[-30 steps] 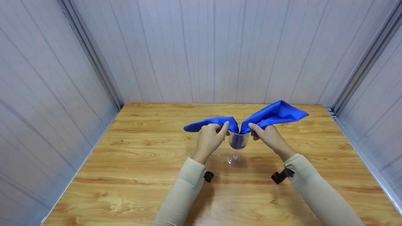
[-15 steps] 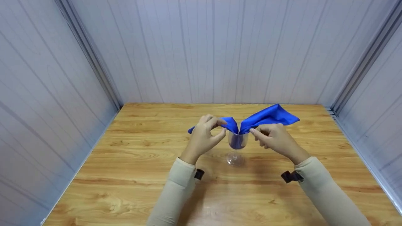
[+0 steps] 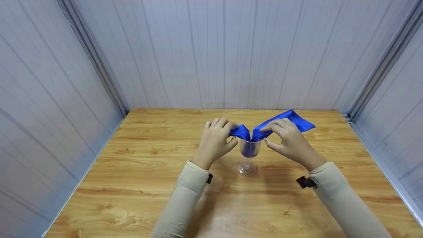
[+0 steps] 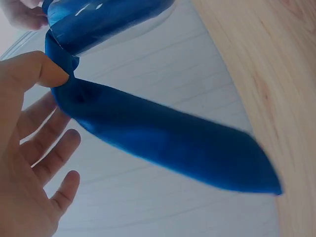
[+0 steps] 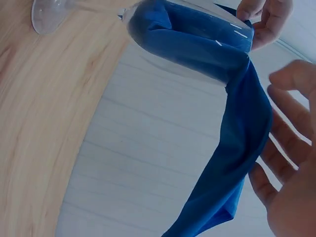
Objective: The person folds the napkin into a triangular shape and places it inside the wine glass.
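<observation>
A blue satin-like cloth napkin (image 3: 302,124) stands folded in a clear stemmed glass (image 3: 250,151), its two ends fanning out left and right over the rim. My left hand (image 3: 213,142) pinches the left end close to the rim; in the left wrist view its thumb presses the cloth (image 4: 163,138) with the index finger behind, the other fingers spread. At the right end, my right hand (image 3: 292,143) has its fingers loosely bent against the cloth's outer side. The right wrist view shows the right thumb (image 5: 291,78) apart from the cloth (image 5: 247,113). Inside the bowl, folded cloth shows through the glass.
The glass's round foot (image 3: 247,168) rests on a wood-grain table (image 3: 138,185). Pale panelled walls (image 3: 211,56) enclose the table at the back and both sides. A dark wrist device (image 3: 306,182) sits at the right sleeve's cuff.
Both hands first pinched the napkin by the rim, then loosened. The left hand now pinches its end again; the right fingers have spread over the right end, which has sunk slightly. The glass stays put.
</observation>
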Action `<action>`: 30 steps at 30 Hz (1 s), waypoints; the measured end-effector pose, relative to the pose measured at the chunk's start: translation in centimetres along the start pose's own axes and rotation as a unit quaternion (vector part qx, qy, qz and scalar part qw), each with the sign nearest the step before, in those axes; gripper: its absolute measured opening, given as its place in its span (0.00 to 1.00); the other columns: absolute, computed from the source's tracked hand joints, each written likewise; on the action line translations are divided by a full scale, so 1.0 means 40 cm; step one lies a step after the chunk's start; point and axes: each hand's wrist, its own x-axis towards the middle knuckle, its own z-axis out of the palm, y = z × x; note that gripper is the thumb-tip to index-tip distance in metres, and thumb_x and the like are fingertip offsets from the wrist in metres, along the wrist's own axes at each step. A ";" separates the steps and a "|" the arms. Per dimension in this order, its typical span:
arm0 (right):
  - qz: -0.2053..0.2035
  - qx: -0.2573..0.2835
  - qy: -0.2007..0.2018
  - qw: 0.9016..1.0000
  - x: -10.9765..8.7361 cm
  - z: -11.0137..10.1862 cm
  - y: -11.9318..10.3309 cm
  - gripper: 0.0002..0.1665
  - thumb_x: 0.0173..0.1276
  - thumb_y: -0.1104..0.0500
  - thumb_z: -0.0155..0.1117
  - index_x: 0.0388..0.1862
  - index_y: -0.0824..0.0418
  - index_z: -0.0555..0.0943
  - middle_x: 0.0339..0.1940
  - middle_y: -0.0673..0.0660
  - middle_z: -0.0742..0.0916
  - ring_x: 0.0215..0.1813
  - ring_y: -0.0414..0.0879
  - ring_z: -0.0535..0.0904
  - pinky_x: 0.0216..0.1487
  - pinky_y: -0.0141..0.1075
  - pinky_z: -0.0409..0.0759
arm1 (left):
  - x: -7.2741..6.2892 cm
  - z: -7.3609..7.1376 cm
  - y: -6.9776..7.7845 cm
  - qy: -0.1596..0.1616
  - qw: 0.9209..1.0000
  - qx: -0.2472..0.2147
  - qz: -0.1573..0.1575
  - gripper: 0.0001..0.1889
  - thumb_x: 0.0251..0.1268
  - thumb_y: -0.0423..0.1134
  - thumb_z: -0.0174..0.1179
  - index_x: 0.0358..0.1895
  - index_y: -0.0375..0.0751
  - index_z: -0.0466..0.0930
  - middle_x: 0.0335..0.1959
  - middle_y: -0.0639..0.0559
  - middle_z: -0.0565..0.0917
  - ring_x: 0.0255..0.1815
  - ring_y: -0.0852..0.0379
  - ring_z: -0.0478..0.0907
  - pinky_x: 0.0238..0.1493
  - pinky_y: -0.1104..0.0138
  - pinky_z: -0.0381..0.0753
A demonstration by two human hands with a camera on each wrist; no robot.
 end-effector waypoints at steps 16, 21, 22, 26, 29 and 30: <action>0.103 0.045 -0.064 0.992 0.001 0.013 -0.006 0.07 0.66 0.63 0.71 0.39 0.61 0.81 0.34 0.51 0.81 0.42 0.48 0.72 0.44 0.43 0.72 | 0.038 0.015 -0.033 -0.169 0.968 -0.184 -0.037 0.18 0.74 0.56 0.55 0.41 0.42 0.74 0.36 0.52 0.72 0.38 0.55 0.67 0.41 0.62 0.66; 0.103 0.047 -0.074 0.991 0.000 0.014 -0.007 0.06 0.66 0.64 0.71 0.38 0.61 0.81 0.35 0.52 0.81 0.43 0.48 0.73 0.45 0.44 0.73 | 0.044 0.023 -0.053 -0.193 0.943 -0.269 -0.022 0.17 0.70 0.51 0.64 0.37 0.41 0.73 0.32 0.54 0.68 0.34 0.57 0.65 0.37 0.65 0.65; 0.103 0.047 -0.075 0.991 0.000 0.014 -0.007 0.06 0.66 0.64 0.71 0.38 0.61 0.81 0.36 0.52 0.82 0.44 0.48 0.73 0.46 0.44 0.73 | 0.046 0.023 -0.055 -0.198 0.940 -0.277 -0.025 0.17 0.68 0.51 0.65 0.36 0.41 0.73 0.31 0.54 0.68 0.34 0.58 0.65 0.37 0.66 0.66; 0.095 0.049 -0.062 0.992 -0.003 0.019 -0.008 0.06 0.65 0.65 0.70 0.36 0.60 0.80 0.36 0.51 0.81 0.44 0.48 0.72 0.46 0.44 0.73 | 0.053 0.020 -0.054 -0.208 0.935 -0.288 -0.026 0.17 0.63 0.49 0.69 0.32 0.43 0.73 0.29 0.56 0.71 0.31 0.60 0.67 0.34 0.68 0.68; 0.083 0.049 -0.046 0.994 -0.004 0.023 -0.010 0.06 0.64 0.65 0.70 0.35 0.60 0.80 0.35 0.51 0.81 0.43 0.47 0.73 0.45 0.44 0.74 | 0.056 0.012 -0.045 -0.208 0.936 -0.284 -0.015 0.17 0.60 0.48 0.72 0.28 0.43 0.74 0.26 0.57 0.73 0.28 0.62 0.69 0.31 0.70 0.70; 0.080 0.048 -0.042 0.995 -0.004 0.023 -0.012 0.06 0.64 0.66 0.70 0.35 0.60 0.80 0.35 0.51 0.81 0.43 0.47 0.73 0.45 0.43 0.75 | 0.057 0.009 -0.041 -0.207 0.937 -0.283 -0.011 0.17 0.60 0.48 0.72 0.28 0.43 0.74 0.25 0.58 0.74 0.27 0.63 0.69 0.31 0.71 0.70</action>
